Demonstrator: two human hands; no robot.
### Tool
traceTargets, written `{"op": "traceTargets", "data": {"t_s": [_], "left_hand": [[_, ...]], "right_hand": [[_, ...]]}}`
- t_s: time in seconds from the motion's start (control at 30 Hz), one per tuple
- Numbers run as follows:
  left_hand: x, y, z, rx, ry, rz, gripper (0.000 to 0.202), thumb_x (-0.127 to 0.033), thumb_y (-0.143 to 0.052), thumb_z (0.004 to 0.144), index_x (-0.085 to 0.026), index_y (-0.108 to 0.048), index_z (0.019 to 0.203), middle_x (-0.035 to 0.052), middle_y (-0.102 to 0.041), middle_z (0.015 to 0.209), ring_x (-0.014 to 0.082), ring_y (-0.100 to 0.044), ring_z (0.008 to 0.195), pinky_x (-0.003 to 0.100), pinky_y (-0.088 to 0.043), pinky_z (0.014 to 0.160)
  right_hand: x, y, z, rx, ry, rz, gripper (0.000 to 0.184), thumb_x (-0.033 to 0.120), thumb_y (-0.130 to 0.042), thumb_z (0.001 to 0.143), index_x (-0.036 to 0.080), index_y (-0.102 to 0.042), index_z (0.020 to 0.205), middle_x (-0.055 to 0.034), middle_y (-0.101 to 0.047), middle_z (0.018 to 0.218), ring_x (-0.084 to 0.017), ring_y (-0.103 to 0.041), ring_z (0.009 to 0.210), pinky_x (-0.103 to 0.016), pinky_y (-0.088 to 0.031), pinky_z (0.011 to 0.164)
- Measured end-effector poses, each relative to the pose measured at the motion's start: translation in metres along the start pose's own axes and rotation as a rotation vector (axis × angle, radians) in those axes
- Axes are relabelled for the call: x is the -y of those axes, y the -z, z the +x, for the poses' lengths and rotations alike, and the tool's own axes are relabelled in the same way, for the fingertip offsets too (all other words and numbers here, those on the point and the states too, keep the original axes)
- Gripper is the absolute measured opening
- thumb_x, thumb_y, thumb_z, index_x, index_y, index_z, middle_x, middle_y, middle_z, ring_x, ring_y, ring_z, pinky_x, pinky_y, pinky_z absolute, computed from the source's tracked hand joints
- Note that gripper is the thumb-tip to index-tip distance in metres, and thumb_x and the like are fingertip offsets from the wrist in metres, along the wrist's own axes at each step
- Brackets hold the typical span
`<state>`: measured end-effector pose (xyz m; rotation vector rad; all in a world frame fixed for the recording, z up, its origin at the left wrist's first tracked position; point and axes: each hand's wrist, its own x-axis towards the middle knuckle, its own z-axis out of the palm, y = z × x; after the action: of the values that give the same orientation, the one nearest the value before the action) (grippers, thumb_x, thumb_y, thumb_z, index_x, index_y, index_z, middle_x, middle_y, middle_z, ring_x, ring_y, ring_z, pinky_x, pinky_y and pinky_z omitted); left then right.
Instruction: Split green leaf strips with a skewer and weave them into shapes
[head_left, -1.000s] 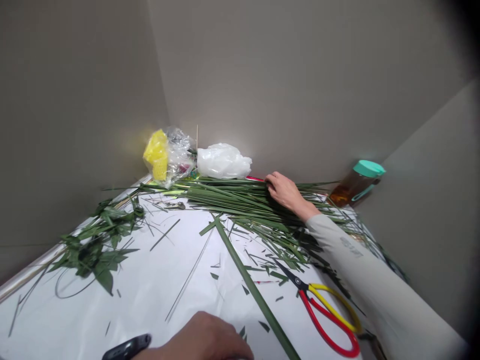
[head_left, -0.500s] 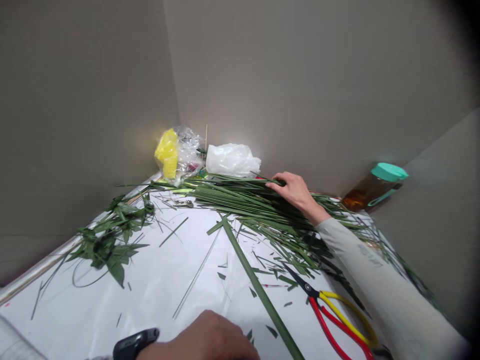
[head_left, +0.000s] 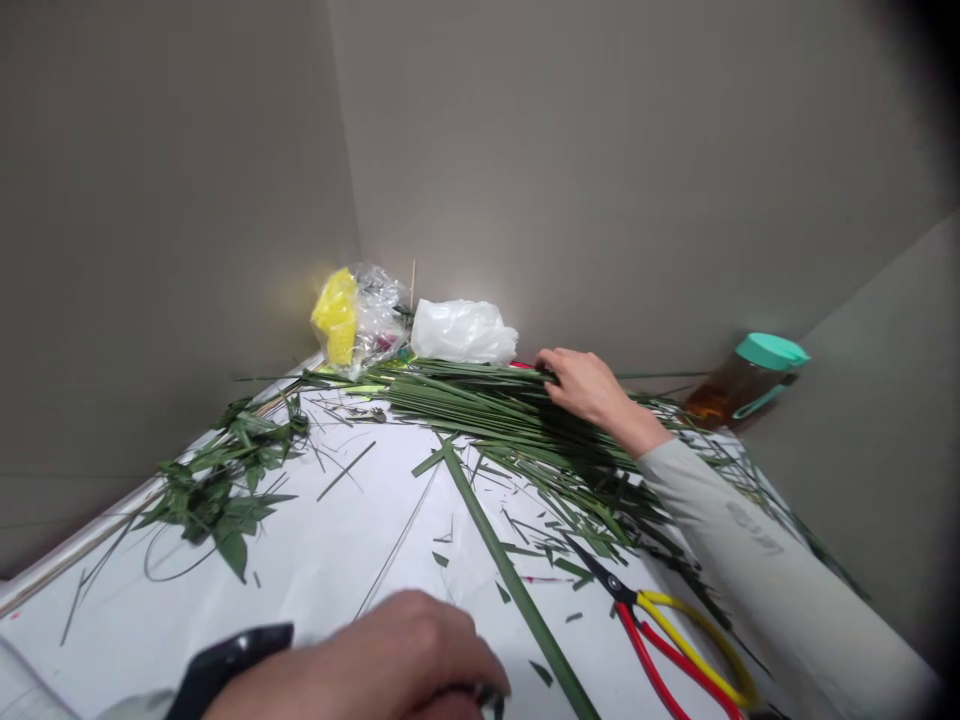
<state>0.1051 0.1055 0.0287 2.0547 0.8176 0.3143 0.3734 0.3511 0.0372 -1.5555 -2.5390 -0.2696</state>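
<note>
Left hand (head_left: 375, 660) has shifted, leaves (head_left: 465, 402) beneath right hand (head_left: 589, 388).

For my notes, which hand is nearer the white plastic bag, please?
Right. The right hand is just right of the white plastic bag; the left hand is farther, in the foreground.

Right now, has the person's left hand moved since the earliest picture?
Yes: against the scissors, the left hand sits higher in the view; whether lifted or pushed forward, I cannot tell.
</note>
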Motion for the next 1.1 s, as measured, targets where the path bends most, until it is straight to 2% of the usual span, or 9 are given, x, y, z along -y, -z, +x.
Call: {"op": "traceTargets", "data": {"t_s": [0.1, 0.2, 0.33, 0.43, 0.53, 0.63, 0.77, 0.97, 1.1], "left_hand": [[-0.007, 0.046, 0.026, -0.086, -0.060, 0.305, 0.029, -0.019, -0.050, 0.096, -0.023, -0.071, 0.116, 0.0076, -0.073, 0.099, 0.0203, -0.068, 0.087, 0.029, -0.051, 0.080], [0.017, 0.091, 0.072, -0.289, -0.071, 0.471, 0.033, -0.010, -0.047, 0.086, -0.016, -0.073, 0.106, 0.0133, -0.073, 0.099, 0.0268, -0.067, 0.090, 0.037, -0.050, 0.084], [0.077, 0.138, 0.133, -0.486, -0.044, 0.274, 0.030, -0.023, -0.059, 0.080, -0.018, -0.073, 0.106, 0.0139, -0.076, 0.111, 0.0319, -0.067, 0.108, 0.040, -0.046, 0.101], [0.109, 0.164, 0.160, -0.580, 0.003, 0.198, 0.040, -0.041, -0.060, 0.083, -0.015, -0.070, 0.112, 0.0167, -0.077, 0.110, 0.0370, -0.066, 0.113, 0.044, -0.043, 0.105], [0.123, 0.189, 0.171, -0.655, 0.006, 0.112, 0.044, -0.051, -0.062, 0.082, -0.015, -0.072, 0.107, 0.0175, -0.074, 0.121, 0.0384, -0.060, 0.126, 0.043, -0.034, 0.114], [0.126, 0.210, 0.172, -0.710, -0.010, 0.028, 0.039, -0.051, -0.060, 0.085, -0.018, -0.074, 0.100, 0.0138, -0.071, 0.129, 0.0347, -0.051, 0.138, 0.039, -0.028, 0.118], [0.135, 0.220, 0.164, -0.727, 0.001, -0.072, 0.041, -0.052, -0.060, 0.087, -0.018, -0.077, 0.101, 0.0145, -0.073, 0.126, 0.0349, -0.051, 0.137, 0.043, -0.027, 0.119], [0.146, 0.211, 0.153, -0.667, 0.016, -0.205, 0.049, -0.063, -0.059, 0.085, -0.022, -0.079, 0.104, 0.0148, -0.070, 0.132, 0.0397, -0.052, 0.135, 0.055, -0.033, 0.114], [0.138, 0.207, 0.154, -0.627, 0.006, -0.247, 0.042, -0.046, -0.083, 0.068, -0.020, -0.080, 0.101, 0.0152, -0.073, 0.125, 0.0396, -0.057, 0.129, 0.054, -0.033, 0.115]], "right_hand": [[0.020, -0.007, -0.001, 0.052, 0.033, -0.032, 0.027, 0.025, -0.056, 0.090, 0.017, -0.068, 0.113, -0.0155, -0.071, 0.107, -0.029, -0.064, 0.097, -0.035, -0.042, 0.080], [0.038, -0.018, 0.000, 0.056, 0.041, -0.036, 0.021, 0.025, -0.055, 0.091, 0.017, -0.069, 0.104, -0.0169, -0.070, 0.108, -0.029, -0.063, 0.101, -0.035, -0.043, 0.082], [0.045, -0.029, 0.003, 0.000, 0.007, 0.010, 0.025, 0.020, -0.047, 0.093, 0.019, -0.066, 0.109, -0.0142, -0.068, 0.113, -0.025, -0.063, 0.099, -0.032, -0.043, 0.078], [0.034, -0.031, 0.005, -0.043, -0.043, 0.074, 0.028, 0.021, -0.042, 0.095, 0.022, -0.065, 0.110, -0.0098, -0.070, 0.105, -0.023, -0.064, 0.093, -0.030, -0.041, 0.071], [0.018, -0.030, 0.005, -0.096, -0.088, 0.148, 0.028, 0.022, -0.040, 0.094, 0.022, -0.065, 0.107, -0.0082, -0.072, 0.103, -0.023, -0.064, 0.093, -0.030, -0.042, 0.072], [0.005, -0.028, 0.004, -0.165, -0.110, 0.224, 0.030, 0.024, -0.041, 0.093, 0.021, -0.067, 0.108, -0.0086, -0.073, 0.107, -0.024, -0.065, 0.096, -0.031, -0.044, 0.079], [-0.004, -0.024, 0.002, -0.255, -0.102, 0.321, 0.029, 0.029, -0.045, 0.091, 0.018, -0.070, 0.104, -0.0086, -0.076, 0.106, -0.024, -0.067, 0.095, -0.032, -0.046, 0.085], [-0.011, -0.024, -0.001, -0.351, -0.117, 0.437, 0.028, 0.032, -0.050, 0.086, 0.019, -0.073, 0.097, -0.0077, -0.078, 0.101, -0.024, -0.069, 0.093, -0.035, -0.049, 0.087], [-0.012, -0.029, -0.003, -0.390, -0.142, 0.505, 0.028, 0.033, -0.051, 0.085, 0.019, -0.073, 0.095, -0.0070, -0.077, 0.094, -0.024, -0.068, 0.087, -0.035, -0.050, 0.085]]}}
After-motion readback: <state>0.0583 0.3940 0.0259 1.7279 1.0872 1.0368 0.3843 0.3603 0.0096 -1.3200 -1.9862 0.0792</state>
